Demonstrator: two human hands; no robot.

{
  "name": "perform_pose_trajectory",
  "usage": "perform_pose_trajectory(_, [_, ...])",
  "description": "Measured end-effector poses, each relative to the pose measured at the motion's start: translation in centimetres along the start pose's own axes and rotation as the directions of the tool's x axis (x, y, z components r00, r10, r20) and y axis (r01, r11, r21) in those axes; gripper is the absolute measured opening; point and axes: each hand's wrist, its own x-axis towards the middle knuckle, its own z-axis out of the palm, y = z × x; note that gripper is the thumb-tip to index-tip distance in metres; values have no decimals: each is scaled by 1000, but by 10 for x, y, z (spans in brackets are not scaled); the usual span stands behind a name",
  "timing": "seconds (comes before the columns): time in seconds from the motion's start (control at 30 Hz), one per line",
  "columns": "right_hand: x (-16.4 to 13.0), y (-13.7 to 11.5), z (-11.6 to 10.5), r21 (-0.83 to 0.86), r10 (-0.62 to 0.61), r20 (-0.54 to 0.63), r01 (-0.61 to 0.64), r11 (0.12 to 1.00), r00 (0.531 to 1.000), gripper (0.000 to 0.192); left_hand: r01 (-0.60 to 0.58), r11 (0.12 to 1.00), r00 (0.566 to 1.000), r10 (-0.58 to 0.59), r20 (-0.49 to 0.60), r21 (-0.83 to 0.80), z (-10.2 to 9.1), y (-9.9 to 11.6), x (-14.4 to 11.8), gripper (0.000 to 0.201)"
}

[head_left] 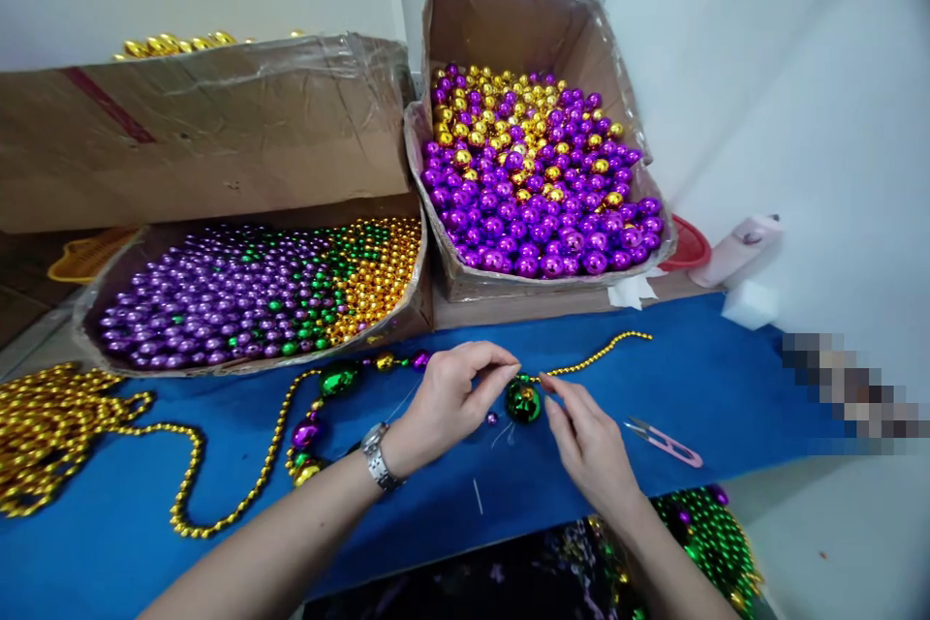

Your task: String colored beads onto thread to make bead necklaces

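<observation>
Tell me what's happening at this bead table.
A person's left hand and right hand meet at a large shiny green bead over the blue cloth-covered table, pinching beside it on a partly strung strand of small gold beads. Pink-handled thread snips lie to the right. Cardboard boxes of purple, green and gold beads stand behind.

pile of gold bead strands (pixel 44 436) cut off at left edge, green bead strands (pixel 708 542) cut off at near edge, pixelated blur patch (pixel 847 387) at right, far box (pixel 196 126) hiding most of its gold beads (pixel 170 45)
</observation>
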Motion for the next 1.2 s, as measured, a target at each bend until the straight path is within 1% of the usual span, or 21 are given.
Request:
perform_pose_trajectory(0.07, [7, -10, -1, 79, -52, 12, 51, 996, 999, 30, -25, 1000, 1000, 25, -5, -8, -4, 11, 6, 13])
perform_pose_trajectory(0.13, [11, -16, -1, 133, -73, 20, 70, 989, 997, 25, -3, 999, 1000, 1, -30, -53, -6, 18, 10, 13])
perform_pose_trajectory(0.23, [12, -22, -6, 164, -44, 16, 41, 986, 999, 22, 50, 977, 997, -62, -53, -205, -4, 17, 10, 18])
perform_pose_trajectory(0.3, [12, -27, -13, 244, 40, 10, -42, 969, 999, 21, 35, 966, 999, -31, 17, -256, 4, 8, 6, 28])
perform_pose_trajectory(0.33, [12, -31, -17, 311, 92, 15, -92, 946, 996, 21, 6, 970, 996, 16, 88, -242, 10, 2, 3, 37])
perform_pose_trajectory(0.37, [13, -35, -21, 389, 140, 27, -139, 911, 990, 22, -33, 978, 982, 70, 173, -206, 18, -4, -1, 46])
perform_pose_trajectory(0.4, [14, -40, -25, 466, 179, 42, -178, 867, 983, 23, -77, 985, 959, 116, 259, -157, 26, -11, -5, 51])
perform_pose_trajectory(0.47, [16, -50, -32, 593, 228, 58, -217, 775, 972, 25, -152, 988, 902, 155, 402, -39, 44, -25, -14, 52])
perform_pose_trajectory(0.53, [18, -54, -40, 694, 284, 53, -240, 679, 957, 25, -184, 977, 867, 108, 486, 111, 58, -36, -22, 42])
perform_pose_trajectory(0.6, [19, -49, -48, 782, 356, 13, -232, 579, 934, 25, -172, 949, 862, 15, 507, 263, 63, -44, -29, 31])
perform_pose_trajectory(0.63, [20, -43, -52, 816, 398, -15, -219, 535, 917, 26, -151, 935, 868, -31, 496, 322, 62, -46, -33, 27])
perform_pose_trajectory(0.7, [19, -24, -58, 863, 482, -73, -187, 469, 873, 28, -95, 912, 887, -105, 449, 400, 53, -50, -38, 22])
perform_pose_trajectory(0.77, [16, 0, -62, 893, 559, -109, -166, 418, 822, 31, -55, 888, 904, -151, 401, 457, 38, -54, -44, 18])
perform_pose_trajectory(0.83, [13, 23, -63, 920, 624, -115, -155, 360, 773, 32, -43, 852, 909, -183, 374, 522, 24, -60, -50, 14])
perform_pose_trajectory(0.9, [9, 40, -63, 934, 666, -127, -137, 329, 735, 33, -48, 808, 908, -209, 362, 587, 11, -69, -56, 13])
perform_pose_trajectory(0.97, [8, 48, -63, 935, 683, -165, -108, 338, 711, 33, -49, 761, 910, -234, 343, 647, 0, -76, -61, 13])
perform_pose_trajectory(1.03, [8, 47, -63, 926, 683, -215, -76, 369, 698, 33, -52, 740, 911, -240, 335, 670, -10, -77, -60, 15])
perform_pose_trajectory(1.07, [9, 44, -63, 921, 677, -229, -70, 384, 700, 33, -58, 751, 914, -225, 337, 658, -15, -75, -57, 18])
perform_pose_trajectory(1.13, [10, 34, -61, 905, 652, -231, -87, 417, 723, 32, -83, 804, 935, -141, 325, 589, -25, -62, -43, 27])
perform_pose_trajectory(1.17, [11, 28, -59, 891, 631, -228, -103, 442, 741, 32, -100, 831, 953, -78, 293, 548, -30, -53, -32, 29])
perform_pose_trajectory(1.2, [12, 21, -57, 874, 608, -227, -116, 472, 761, 32, -118, 850, 972, -8, 235, 514, -34, -43, -18, 30])
